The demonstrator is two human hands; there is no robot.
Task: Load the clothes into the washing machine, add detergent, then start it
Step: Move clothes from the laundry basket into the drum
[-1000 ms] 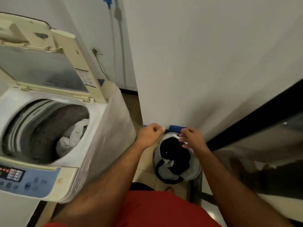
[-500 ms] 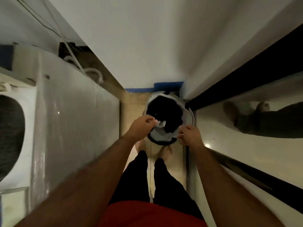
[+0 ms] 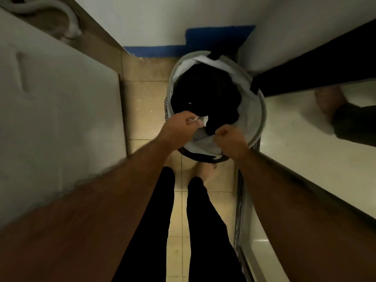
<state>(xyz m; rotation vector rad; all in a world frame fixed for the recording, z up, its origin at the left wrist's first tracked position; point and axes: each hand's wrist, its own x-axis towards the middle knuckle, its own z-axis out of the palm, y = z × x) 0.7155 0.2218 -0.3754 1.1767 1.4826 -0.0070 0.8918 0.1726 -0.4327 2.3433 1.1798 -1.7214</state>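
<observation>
A round laundry basket point(image 3: 258, 110) with a white lining stands on the tiled floor against the wall. Dark clothes point(image 3: 205, 92) fill it, with a bit of white fabric point(image 3: 203, 140) at the near side. My left hand point(image 3: 179, 127) is closed on a pinch of white cloth at the basket's near-left rim. My right hand point(image 3: 227, 139) is closed on the white fabric at the near rim. The washing machine's plastic-covered side point(image 3: 57, 110) fills the left; its drum is out of view.
A sliding glass door with a dark frame point(image 3: 305, 74) runs along the right, reflecting a foot. A grey hose point(image 3: 69, 19) lies behind the machine at top left. My legs and bare feet point(image 3: 203, 169) stand on the narrow tiled strip just before the basket.
My view has tilted down from the open washer to the floor. Both hands moved from the basket's far rim to its near rim and closed on the white fabric.
</observation>
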